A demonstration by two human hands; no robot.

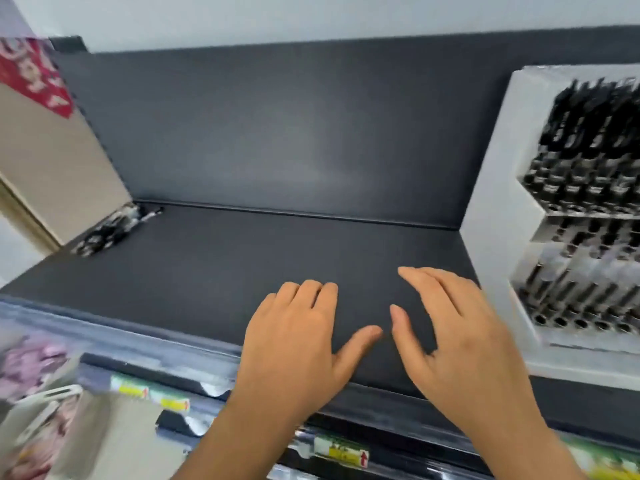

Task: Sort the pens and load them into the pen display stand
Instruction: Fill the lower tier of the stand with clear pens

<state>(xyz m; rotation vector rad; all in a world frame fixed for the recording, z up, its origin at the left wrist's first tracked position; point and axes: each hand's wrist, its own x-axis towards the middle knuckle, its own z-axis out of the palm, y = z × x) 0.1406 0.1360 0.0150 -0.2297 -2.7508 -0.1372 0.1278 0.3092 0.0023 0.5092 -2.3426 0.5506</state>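
Your left hand (298, 337), right hand (460, 341): fingers spread, empty, over shelf (242, 271). Pens (114, 230) far ahead-left of left hand, axes diagonal; left hand nearer. Stand (495, 168) just right of right hand.

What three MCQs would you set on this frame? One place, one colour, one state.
1. Loose pens lie where? A. shelf back-left, beside the cardboard box B. shelf front centre C. on the floor
2. Pen display stand colour? A. red B. white C. green
3. Left hand and right hand are: A. gripping pens B. fists C. open, empty

Key: 1A, the bundle sits at the box's base; 2B, its walls are white; 3C, the fingers are spread over the shelf and hold nothing.
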